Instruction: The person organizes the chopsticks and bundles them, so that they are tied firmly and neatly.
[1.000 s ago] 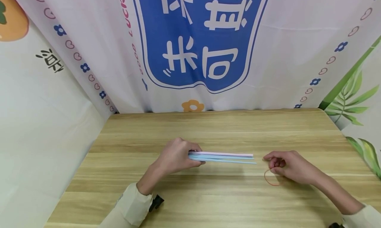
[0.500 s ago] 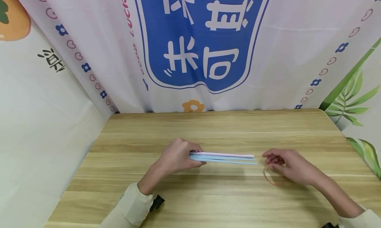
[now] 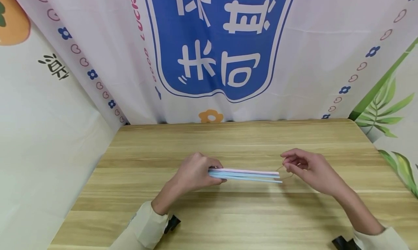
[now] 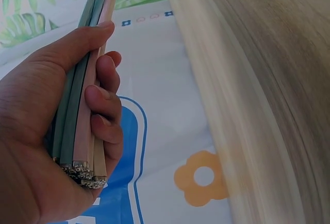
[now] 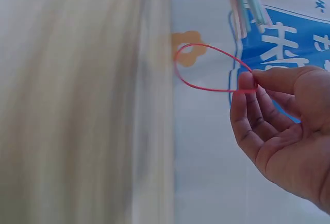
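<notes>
My left hand grips a bundle of thin pastel sticks, pink and light blue, held level above the table and pointing right. In the left wrist view the thumb and curled fingers wrap round the bundle; its near ends look silvery and speckled. My right hand pinches a thin red rubber band between thumb and fingertips. The band hangs as an open loop in the right wrist view, off the far ends of the sticks. One blue stick stands slightly apart from the others.
A wooden table lies under both hands. A printed cloth hangs at its back edge, with more cloth at the left and a leaf-patterned one on the right. Black wrist gear sits by the left sleeve.
My right hand has risen and moved left with the rubber band, bringing it up beside the stick ends. The left hand and its bundle stay nearly still, the stick tips dipping slightly.
</notes>
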Demonstrator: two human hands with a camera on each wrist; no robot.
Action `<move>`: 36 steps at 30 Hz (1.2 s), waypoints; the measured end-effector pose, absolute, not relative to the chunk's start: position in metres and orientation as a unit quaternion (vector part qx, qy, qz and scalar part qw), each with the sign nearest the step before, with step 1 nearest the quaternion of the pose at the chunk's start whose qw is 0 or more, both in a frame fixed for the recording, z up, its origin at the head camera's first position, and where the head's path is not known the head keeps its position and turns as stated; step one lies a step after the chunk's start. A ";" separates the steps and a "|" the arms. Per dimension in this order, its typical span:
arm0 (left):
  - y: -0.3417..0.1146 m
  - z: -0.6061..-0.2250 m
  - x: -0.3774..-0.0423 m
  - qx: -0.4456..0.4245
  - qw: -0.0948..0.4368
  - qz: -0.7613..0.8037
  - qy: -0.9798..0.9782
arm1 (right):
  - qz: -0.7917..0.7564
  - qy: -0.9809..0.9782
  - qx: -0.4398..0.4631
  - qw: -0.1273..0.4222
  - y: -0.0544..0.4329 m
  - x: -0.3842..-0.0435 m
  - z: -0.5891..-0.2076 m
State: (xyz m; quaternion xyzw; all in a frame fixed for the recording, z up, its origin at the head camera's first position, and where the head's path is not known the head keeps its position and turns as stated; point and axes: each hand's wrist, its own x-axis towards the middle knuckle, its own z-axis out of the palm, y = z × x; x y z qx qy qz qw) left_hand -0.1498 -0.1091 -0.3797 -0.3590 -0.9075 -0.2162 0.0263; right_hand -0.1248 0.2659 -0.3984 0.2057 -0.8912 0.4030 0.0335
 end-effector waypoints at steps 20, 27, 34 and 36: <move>-0.098 -0.380 -0.154 -0.311 0.025 -0.233 -0.921 | 0.495 -0.843 0.207 0.035 0.234 -0.119 -0.372; -0.096 -0.379 -0.157 -0.297 0.033 -0.238 -0.924 | 0.506 -0.842 0.184 0.020 0.232 -0.115 -0.373; -0.095 -0.376 -0.157 -0.280 0.044 -0.242 -0.928 | 0.541 -0.826 0.159 0.004 0.232 -0.112 -0.376; -0.096 -0.375 -0.158 -0.273 0.044 -0.245 -0.929 | 0.550 -0.820 0.158 0.001 0.231 -0.111 -0.378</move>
